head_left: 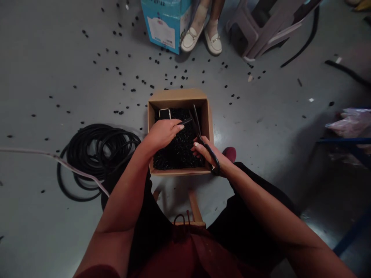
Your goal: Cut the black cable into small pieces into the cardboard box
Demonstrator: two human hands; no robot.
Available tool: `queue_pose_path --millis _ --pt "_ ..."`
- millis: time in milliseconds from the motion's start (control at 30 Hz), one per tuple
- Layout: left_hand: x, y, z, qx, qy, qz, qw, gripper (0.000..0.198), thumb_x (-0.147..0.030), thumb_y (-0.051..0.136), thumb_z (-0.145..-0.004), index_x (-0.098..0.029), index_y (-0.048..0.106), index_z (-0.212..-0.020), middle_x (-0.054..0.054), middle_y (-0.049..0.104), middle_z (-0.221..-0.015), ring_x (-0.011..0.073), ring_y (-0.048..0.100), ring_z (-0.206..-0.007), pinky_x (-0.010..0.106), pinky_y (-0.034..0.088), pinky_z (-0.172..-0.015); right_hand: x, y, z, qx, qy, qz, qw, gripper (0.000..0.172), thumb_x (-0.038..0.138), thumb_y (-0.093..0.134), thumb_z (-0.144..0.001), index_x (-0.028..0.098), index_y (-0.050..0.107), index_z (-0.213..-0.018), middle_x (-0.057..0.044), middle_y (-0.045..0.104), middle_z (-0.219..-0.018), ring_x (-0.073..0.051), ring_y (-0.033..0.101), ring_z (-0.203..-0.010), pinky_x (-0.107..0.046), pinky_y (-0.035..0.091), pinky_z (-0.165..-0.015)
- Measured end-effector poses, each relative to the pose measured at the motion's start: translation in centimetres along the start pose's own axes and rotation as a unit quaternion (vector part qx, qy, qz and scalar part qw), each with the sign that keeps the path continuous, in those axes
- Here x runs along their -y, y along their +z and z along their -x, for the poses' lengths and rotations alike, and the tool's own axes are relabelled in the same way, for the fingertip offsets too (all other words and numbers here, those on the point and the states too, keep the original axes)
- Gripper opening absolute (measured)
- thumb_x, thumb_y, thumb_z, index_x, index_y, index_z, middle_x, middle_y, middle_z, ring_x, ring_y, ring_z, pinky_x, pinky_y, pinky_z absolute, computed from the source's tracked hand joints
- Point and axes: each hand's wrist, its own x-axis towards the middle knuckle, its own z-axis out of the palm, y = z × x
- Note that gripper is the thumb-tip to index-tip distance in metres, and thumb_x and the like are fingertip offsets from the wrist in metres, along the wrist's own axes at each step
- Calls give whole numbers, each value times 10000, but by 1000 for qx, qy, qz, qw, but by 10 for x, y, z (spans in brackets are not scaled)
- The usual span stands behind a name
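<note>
My right hand grips a pair of scissors over an open cardboard box. The blades stand apart and point away from me. My left hand is closed on a thin black strip with a row of small light marks, its free end close to the blades. Small black cut pieces fill much of the box below both hands. Near the box's far left corner lies a phone-like thing with a pale frame, partly behind my left hand.
A coil of black tubing lies on the floor at left, with a pale cord beside it. Ahead are a blue carton, a person's feet in white shoes and a plastic stool. Black bits dot the floor; a blue frame stands at right.
</note>
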Motion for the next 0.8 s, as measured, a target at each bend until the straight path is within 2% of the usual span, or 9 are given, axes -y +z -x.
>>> queue_pose_path --millis 133,267,400,500,600,800 --pt "1 1 -1 1 -6 -14 1000 374 -321 358 -941 -154 687 -1002 60 712 -860 183 634 -814 265 455 -743 -3 0 2 23 -11 38 999 428 566 572 -845 212 479 -1068 -53 617 -983 -204 592 -924 -358 485 -808" --pt "1 4 -3 13 1 -19 1000 375 -321 370 -950 -156 676 -1093 65 723 -992 174 649 -842 264 468 -783 -2 0 3 36 -13 46 998 425 558 571 -847 208 471 -1067 -56 611 -972 -217 584 -951 -374 471 -828" --pt "1 7 -5 26 8 -27 999 387 -325 372 -956 -149 670 -1128 68 724 -1005 171 654 -846 266 471 -805 3 0 6 40 -17 42 998 409 547 564 -860 207 478 -1071 -68 605 -985 -225 588 -954 -373 477 -816" --pt "2 7 -5 35 13 -30 999 380 -323 381 -951 -150 677 -1116 64 726 -959 171 651 -835 263 469 -798 10 -2 10 45 -12 45 998 397 540 573 -861 210 493 -1066 -55 597 -941 -207 593 -870 -350 480 -762" --pt "2 5 -4 44 14 -36 998 374 -317 385 -948 -149 682 -1100 60 721 -885 175 646 -822 261 462 -789 13 -3 11 49 -7 53 997 358 541 559 -868 217 502 -1011 -9 566 -803 -163 558 -705 -307 456 -659" --pt "0 3 -3 42 8 -52 998 368 -313 373 -947 -142 689 -1024 63 705 -814 189 640 -814 272 454 -788 3 1 3 11 0 65 998 251 478 507 -887 232 461 -864 51 462 -618 -120 442 -543 -260 382 -534"
